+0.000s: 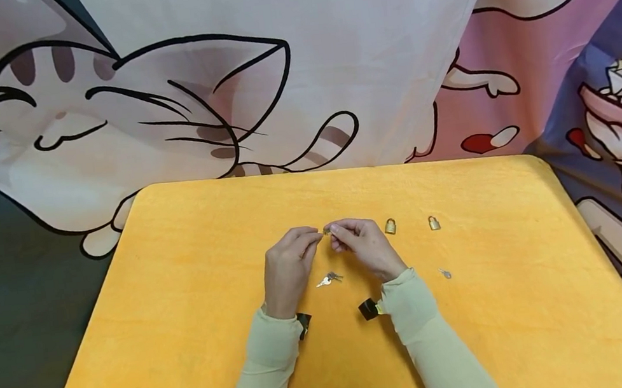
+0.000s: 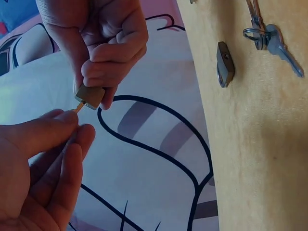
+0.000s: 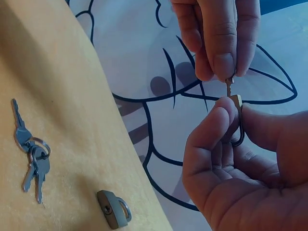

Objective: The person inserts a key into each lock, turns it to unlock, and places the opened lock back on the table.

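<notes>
Above the table's far half, both hands meet in the head view. My left hand pinches a small key between thumb and fingers. A small brass padlock is gripped by my right hand, its shackle towards the palm in the right wrist view. The key's blade points at the padlock's keyhole end and appears to touch it; whether its tip is inside, I cannot tell. The key's head is hidden by the left fingertips.
On the yellow table, a ring of several keys lies between the forearms. Two more brass padlocks, a nearer one and a farther one, lie right of the hands. A single key lies beyond the right wrist.
</notes>
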Demonstrator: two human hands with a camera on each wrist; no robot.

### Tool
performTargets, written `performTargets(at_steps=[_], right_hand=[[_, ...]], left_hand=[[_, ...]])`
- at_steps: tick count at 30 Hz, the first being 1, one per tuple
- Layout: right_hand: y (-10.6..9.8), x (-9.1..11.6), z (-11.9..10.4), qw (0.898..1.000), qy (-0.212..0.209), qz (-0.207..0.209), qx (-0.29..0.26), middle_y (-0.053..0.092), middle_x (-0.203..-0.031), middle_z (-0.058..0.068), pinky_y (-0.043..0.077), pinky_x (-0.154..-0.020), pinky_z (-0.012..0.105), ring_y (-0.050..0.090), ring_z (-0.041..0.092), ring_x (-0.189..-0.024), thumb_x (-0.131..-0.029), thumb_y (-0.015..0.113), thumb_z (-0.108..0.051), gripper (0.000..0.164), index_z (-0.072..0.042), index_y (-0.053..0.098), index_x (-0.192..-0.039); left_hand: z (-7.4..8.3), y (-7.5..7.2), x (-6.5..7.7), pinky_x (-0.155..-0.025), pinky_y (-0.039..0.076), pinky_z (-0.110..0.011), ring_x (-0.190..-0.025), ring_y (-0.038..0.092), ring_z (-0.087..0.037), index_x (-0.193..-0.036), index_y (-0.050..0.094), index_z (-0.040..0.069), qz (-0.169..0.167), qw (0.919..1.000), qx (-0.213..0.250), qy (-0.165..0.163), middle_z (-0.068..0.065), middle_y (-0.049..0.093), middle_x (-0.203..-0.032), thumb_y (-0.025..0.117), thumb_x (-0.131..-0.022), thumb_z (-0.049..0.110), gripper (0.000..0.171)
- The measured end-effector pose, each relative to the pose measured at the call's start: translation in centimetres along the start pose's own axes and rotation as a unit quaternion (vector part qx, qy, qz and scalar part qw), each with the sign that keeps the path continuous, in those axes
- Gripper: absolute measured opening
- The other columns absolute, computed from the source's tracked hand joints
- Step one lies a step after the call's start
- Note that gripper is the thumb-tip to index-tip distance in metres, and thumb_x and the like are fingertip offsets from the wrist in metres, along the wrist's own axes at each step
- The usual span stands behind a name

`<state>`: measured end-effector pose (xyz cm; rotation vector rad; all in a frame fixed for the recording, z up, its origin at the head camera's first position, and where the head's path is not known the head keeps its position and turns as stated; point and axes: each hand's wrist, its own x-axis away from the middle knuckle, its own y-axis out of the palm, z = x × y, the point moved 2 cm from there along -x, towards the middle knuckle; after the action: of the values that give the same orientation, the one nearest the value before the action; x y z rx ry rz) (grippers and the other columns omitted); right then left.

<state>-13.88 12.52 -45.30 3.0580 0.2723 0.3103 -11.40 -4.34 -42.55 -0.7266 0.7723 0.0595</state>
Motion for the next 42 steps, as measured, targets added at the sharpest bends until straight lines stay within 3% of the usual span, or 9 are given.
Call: performTargets(at_steps=[6, 12, 15, 19, 23, 28, 33, 37, 42], right_hand=[[-0.2, 0.1, 0.2, 1.0, -0.004, -0.009, 0.0, 0.067, -0.098, 0.023, 0.056, -0.078, 0.027, 0.064, 0.015, -0.081, -0.104, 0.055, -0.012, 0.027, 0.009, 0.067, -0.117], [-0.3, 0.1, 0.3, 0.999, -0.023, -0.02, -0.014, 0.068, -0.107, 0.021, 0.056, -0.08, 0.027, 0.066, 0.03, -0.093, -0.103, 0.055, -0.006, 0.03, 0.014, 0.061, -0.125], [-0.4, 0.1, 0.3, 0.999, -0.03, -0.021, -0.021, 0.069, -0.105, 0.016, 0.056, -0.082, 0.028, 0.066, 0.032, -0.095, -0.102, 0.056, -0.003, 0.029, 0.012, 0.06, -0.126], [-0.4, 0.2, 0.1, 0.999, -0.044, -0.026, -0.019, 0.068, -0.101, 0.014, 0.057, -0.084, 0.032, 0.067, 0.029, -0.093, -0.101, 0.058, -0.001, 0.028, 0.012, 0.06, -0.126], [-0.4, 0.4, -0.1, 0.998, -0.057, -0.031, -0.013, 0.068, -0.104, 0.018, 0.056, -0.089, 0.041, 0.064, 0.041, -0.098, -0.1, 0.059, -0.001, 0.029, 0.014, 0.059, -0.125], [-0.4, 0.5, -0.1, 0.997, -0.07, -0.034, -0.004, 0.061, -0.11, 0.035, 0.053, -0.091, 0.05, 0.061, 0.05, -0.1, -0.099, 0.06, -0.001, 0.025, 0.011, 0.062, -0.121], [-0.3, 0.5, -0.1, 0.997, -0.066, -0.025, 0.011, 0.067, -0.104, 0.024, 0.054, -0.09, 0.048, 0.061, 0.052, -0.1, -0.099, 0.063, -0.003, 0.024, 0.007, 0.064, -0.121], [-0.3, 0.5, -0.2, 0.998, -0.053, -0.016, 0.008, 0.07, -0.1, 0.015, 0.054, -0.091, 0.049, 0.062, 0.051, -0.1, -0.098, 0.064, -0.004, 0.021, 0.005, 0.065, -0.118], [-0.4, 0.6, -0.4, 0.998, -0.058, -0.022, 0.004, 0.069, -0.101, 0.021, 0.053, -0.092, 0.051, 0.063, 0.049, -0.099, -0.098, 0.063, -0.003, 0.021, 0.007, 0.065, -0.116]], left_hand=[[-0.4, 0.2, 0.1, -0.075, 0.058, -0.029, -0.081, 0.073, -0.019, -0.089, 0.079, 0.003, 0.007, 0.999, 0.035, -0.028, -0.007, 0.075, -0.09, 0.077, -0.086, 0.001, 0.004], [-1.1, 0.6, 0.3, -0.063, 0.057, -0.026, -0.069, 0.071, -0.013, -0.089, 0.079, 0.002, 0.007, 0.9856, 0.115, -0.124, -0.007, 0.076, -0.084, 0.079, -0.086, 0.004, 0.004], [-1.2, 0.8, 0.3, -0.062, 0.057, -0.026, -0.067, 0.072, -0.013, -0.091, 0.079, 0.001, -0.002, 0.9617, 0.183, -0.204, -0.006, 0.076, -0.08, 0.078, -0.087, 0.008, 0.007], [-1.4, 0.9, 0.4, -0.063, 0.057, -0.025, -0.068, 0.074, -0.017, -0.093, 0.079, 0.001, -0.016, 0.9166, 0.258, -0.305, -0.007, 0.076, -0.08, 0.079, -0.088, 0.011, 0.012], [-1.5, 0.8, 0.4, -0.067, 0.058, -0.026, -0.072, 0.074, -0.029, -0.096, 0.079, -0.002, -0.023, 0.8876, 0.302, -0.347, -0.015, 0.076, -0.084, 0.079, -0.088, 0.012, 0.016], [-1.4, 0.6, 0.5, -0.068, 0.058, -0.027, -0.074, 0.074, -0.036, -0.098, 0.077, -0.005, -0.031, 0.8809, 0.322, -0.346, -0.021, 0.075, -0.087, 0.079, -0.089, 0.014, 0.021], [-1.5, 0.8, 0.5, -0.068, 0.058, -0.027, -0.071, 0.074, -0.031, -0.098, 0.078, -0.005, -0.034, 0.8795, 0.323, -0.348, -0.022, 0.074, -0.085, 0.079, -0.089, 0.012, 0.019], [-1.5, 0.8, 0.5, -0.072, 0.06, -0.037, -0.07, 0.074, -0.027, -0.097, 0.078, -0.002, -0.035, 0.8743, 0.329, -0.355, -0.019, 0.075, -0.085, 0.078, -0.089, 0.011, 0.016], [-1.7, 0.7, 0.6, -0.077, 0.057, -0.053, -0.072, 0.074, -0.032, -0.101, 0.077, -0.005, -0.051, 0.8685, 0.34, -0.357, -0.015, 0.076, -0.089, 0.075, -0.091, 0.01, 0.018]])
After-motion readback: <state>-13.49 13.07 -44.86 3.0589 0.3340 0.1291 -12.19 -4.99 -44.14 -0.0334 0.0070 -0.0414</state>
